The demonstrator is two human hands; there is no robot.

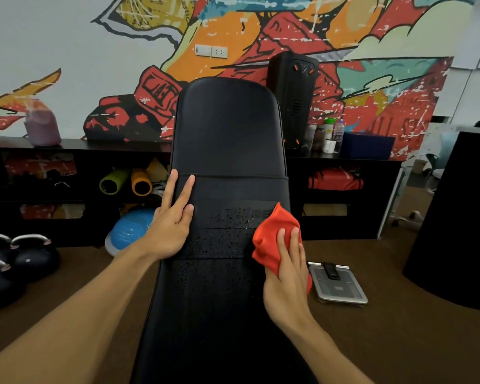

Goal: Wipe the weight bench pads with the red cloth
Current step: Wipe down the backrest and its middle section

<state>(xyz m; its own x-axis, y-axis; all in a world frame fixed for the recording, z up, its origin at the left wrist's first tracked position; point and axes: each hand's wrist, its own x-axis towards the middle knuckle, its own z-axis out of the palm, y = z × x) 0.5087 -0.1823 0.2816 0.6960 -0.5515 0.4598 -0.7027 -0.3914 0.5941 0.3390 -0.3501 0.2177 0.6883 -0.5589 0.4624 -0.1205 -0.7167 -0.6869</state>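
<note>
A black weight bench pad (227, 134) runs from the bottom of the view up to a raised backrest. Water droplets speckle its middle section. My left hand (172, 223) rests flat on the pad's left edge, fingers straight and pointing up the backrest. My right hand (286, 270) presses a crumpled red cloth (272, 234) against the right edge of the pad, fingers laid over the cloth.
Black kettlebells (20, 256) sit on the floor at left, with a blue balance dome (130, 231) beside the bench. A grey scale (338, 284) lies on the floor to the right. Behind the bench stand a low black shelf (75, 145), a black speaker (294, 101) and a mural wall.
</note>
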